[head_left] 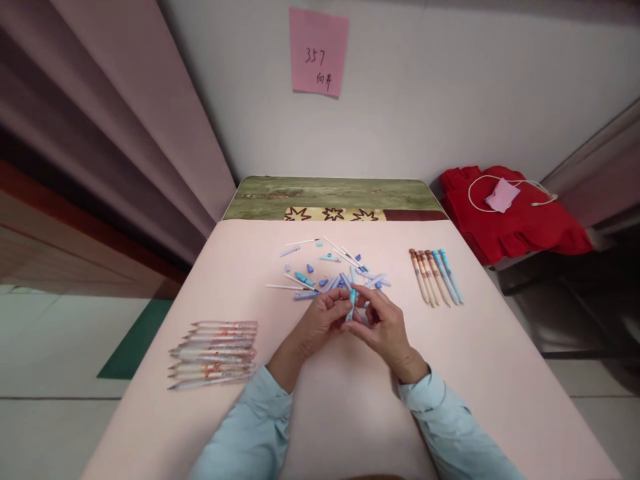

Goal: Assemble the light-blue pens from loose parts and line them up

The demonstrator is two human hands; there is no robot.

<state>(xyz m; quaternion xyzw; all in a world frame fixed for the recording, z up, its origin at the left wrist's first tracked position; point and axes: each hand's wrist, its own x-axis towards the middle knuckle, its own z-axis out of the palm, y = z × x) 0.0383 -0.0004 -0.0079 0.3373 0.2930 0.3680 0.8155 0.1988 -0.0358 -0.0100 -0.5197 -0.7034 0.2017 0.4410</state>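
My left hand (330, 315) and my right hand (381, 323) meet over the table, both closed round a light-blue pen part (353, 295) held almost upright between the fingertips. Its lower end is partly covered by my fingers. Just beyond them lies a loose scatter of pen parts: blue and lilac barrels (306, 295), thin white refills (286, 287), small dark-blue pieces (310, 269) and a turquoise piece (303, 279). My hands hide some of the nearer parts.
Several pale patterned pens (215, 355) lie in a row at the left. Brown-topped pens (429, 279) and blue pens (450, 277) lie side by side at the right. The pink-covered table (360, 427) meets a green surface (340, 188) at the back. Red cloth (530, 227) with a white cable sits beyond the right edge.
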